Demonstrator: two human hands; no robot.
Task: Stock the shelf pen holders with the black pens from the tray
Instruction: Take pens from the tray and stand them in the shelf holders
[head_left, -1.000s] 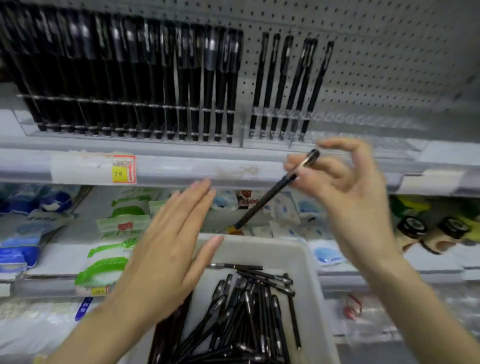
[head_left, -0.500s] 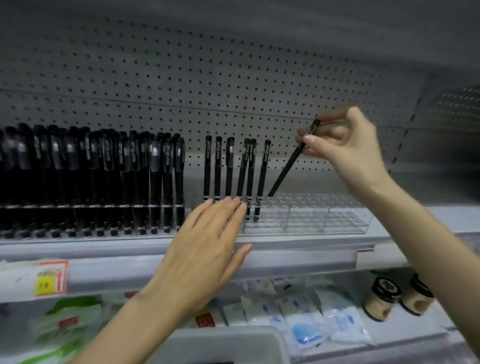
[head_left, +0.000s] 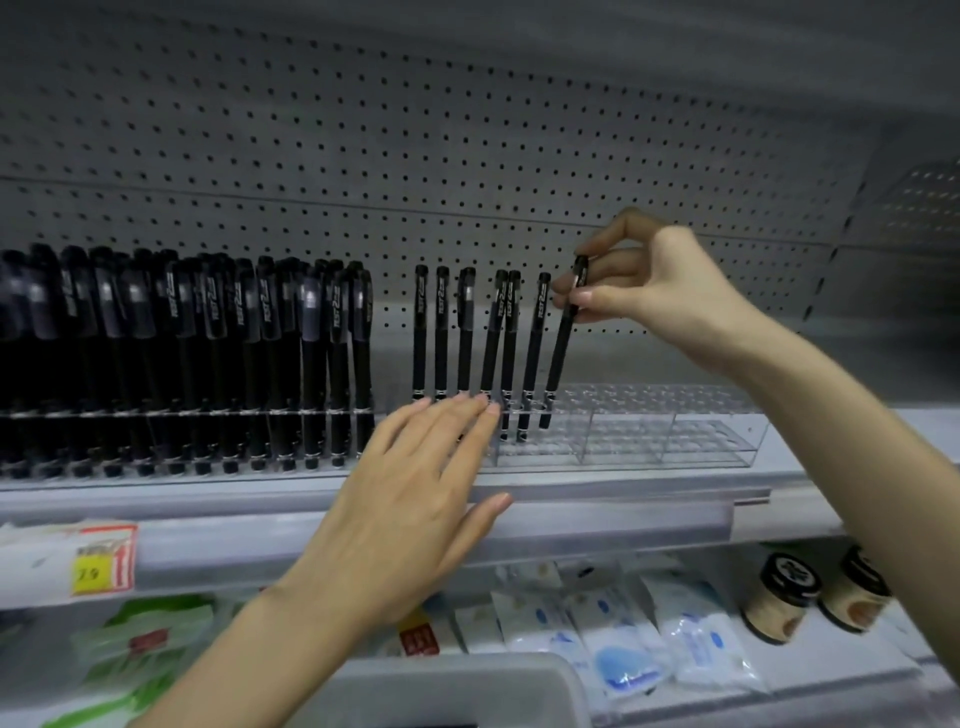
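Lots of packed pens (head_left: 208, 358) stand tight together in the full pen holder (head_left: 156, 470) at the left end of the shelf (head_left: 649, 491). Under them a yellow and red price tag (head_left: 101, 564) sticks on the shelf front.

My left hand (head_left: 410, 499) is up in front of the shelf. Its fingers (head_left: 457, 421) are straight and close together, with the thumb out to the side. The tips are right in front of the bottoms of six pens (head_left: 441, 332) that stand in a row. I cannot tell if they touch.

Those six stand in the left part of the clear pen holder (head_left: 675, 436), and some lean a bit. Just to their right is the black pen (head_left: 560, 358) I am holding. Its bottom end is down in the clear pen holder and its top leans to the right. My right hand (head_left: 670, 291) pinches it near the cap, between thumb and fingers.

Down below I see the grey rim of the tray (head_left: 467, 675), then white and blue packets (head_left: 623, 644), then two jars (head_left: 784, 597) with black lids.
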